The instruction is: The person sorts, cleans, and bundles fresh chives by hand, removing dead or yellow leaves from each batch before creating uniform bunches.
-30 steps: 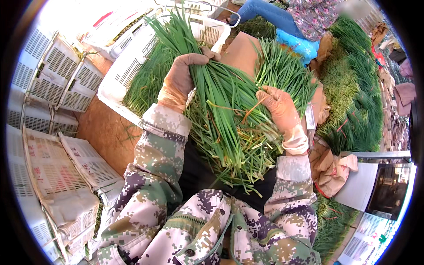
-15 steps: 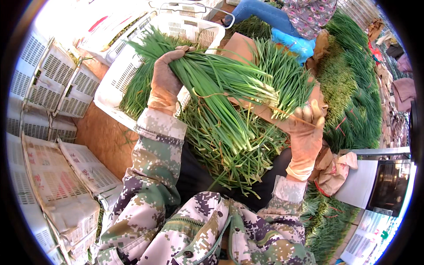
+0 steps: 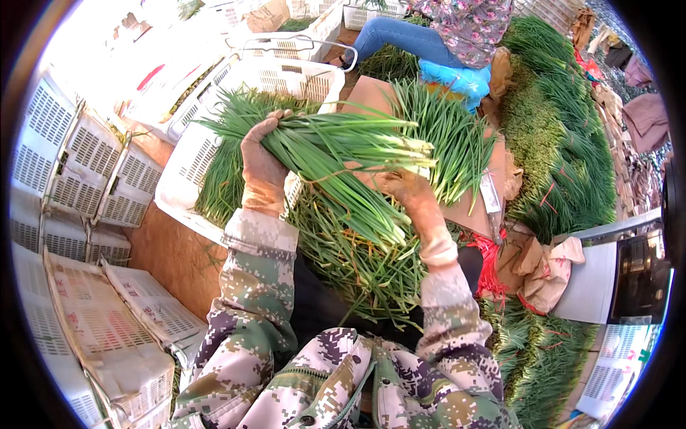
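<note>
My left hand (image 3: 263,159), in a soiled glove, is wrapped round the leafy end of a bunch of Chinese chives (image 3: 329,146). Its pale stem ends fan out to the right in two sheaves, over a heap of loose chives and trimmings (image 3: 357,275) at my lap. Against the stems is my right hand (image 3: 407,187), also gloved, its fingers curled in; what they pinch is hidden. More chives (image 3: 446,146) lie in a row on a brown board (image 3: 468,214) just beyond it.
A white plastic crate (image 3: 187,168) holding chives stands ahead left; stacked crates (image 3: 86,286) line the left side. Bundled chives (image 3: 564,150) are piled far right. Red ties (image 3: 489,264) and crumpled brown paper (image 3: 547,268) lie right. Another person's jeans-clad leg (image 3: 407,39) shows at the back.
My right hand has moved left from the board's near edge to the bunch's stems, its fingers curling in. The left hand keeps its hold. The view has shifted slightly.
</note>
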